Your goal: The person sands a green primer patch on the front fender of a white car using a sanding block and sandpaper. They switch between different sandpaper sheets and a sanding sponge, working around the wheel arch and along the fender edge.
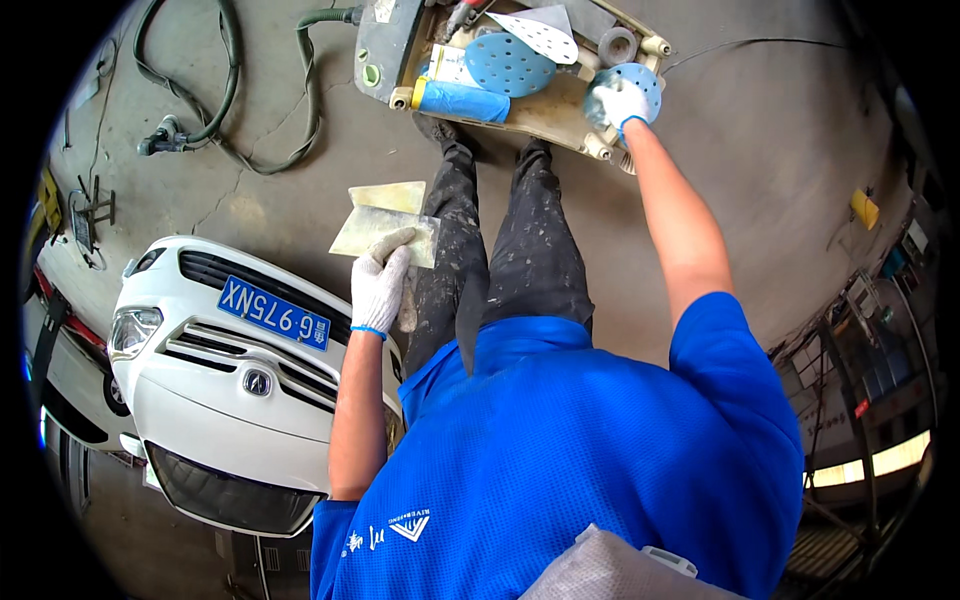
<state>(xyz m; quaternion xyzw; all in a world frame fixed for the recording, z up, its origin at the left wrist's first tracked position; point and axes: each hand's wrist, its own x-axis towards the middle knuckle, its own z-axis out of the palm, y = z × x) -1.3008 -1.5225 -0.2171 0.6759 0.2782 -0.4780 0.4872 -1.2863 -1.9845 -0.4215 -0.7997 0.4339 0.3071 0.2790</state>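
In my white-gloved left hand (pixel 380 285) is a folded sheet of pale yellow-green sandpaper (pixel 350 232), pinched under the thumb and held in front of my left leg. My right hand (pixel 622 102), also gloved, reaches out to the right end of a beige tray cart (pixel 555 128). Its fingers are closed on a blue perforated sanding disc (pixel 645 82); part of the disc is hidden beneath the glove. In the tray lie a larger blue sanding disc (pixel 508 65), a white perforated sheet (pixel 537 38), a blue roll (pixel 462 100) and a grey tape roll (pixel 617 46).
A white car (pixel 250 400) stands close by on my left, its front toward the cart. Beyond it a green-grey hose (pixel 312 110) loops over the concrete floor to the cart. A thin black cable (pixel 750 42) runs off to the right, and a yellow object (pixel 864 209) lies farther out.
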